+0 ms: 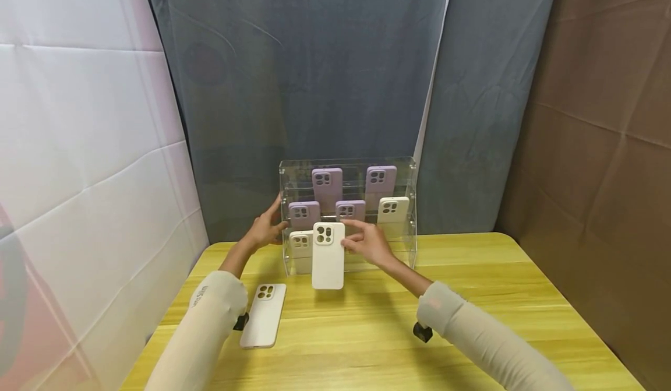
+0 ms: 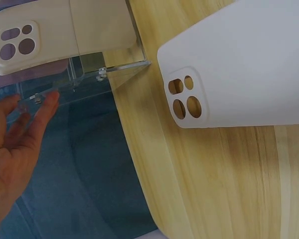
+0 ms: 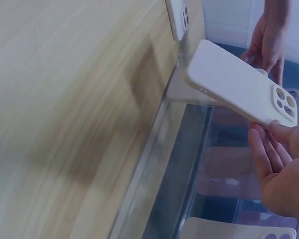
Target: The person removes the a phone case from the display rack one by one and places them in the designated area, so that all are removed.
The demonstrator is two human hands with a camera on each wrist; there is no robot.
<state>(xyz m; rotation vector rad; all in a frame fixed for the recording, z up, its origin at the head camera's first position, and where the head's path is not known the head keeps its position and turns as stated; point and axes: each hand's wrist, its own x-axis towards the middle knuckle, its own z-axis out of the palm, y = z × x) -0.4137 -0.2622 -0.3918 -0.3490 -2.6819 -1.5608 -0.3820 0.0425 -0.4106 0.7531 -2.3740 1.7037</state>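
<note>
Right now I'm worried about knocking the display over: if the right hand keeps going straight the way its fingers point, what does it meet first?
Probably the clear acrylic rack just behind: the right hand holds a white case before its lower tiers. Depth is uncertain.

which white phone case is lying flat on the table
The white case by the left sleeve, at the table's front left. The others are upright: one in the right hand, two in the clear rack.
</note>
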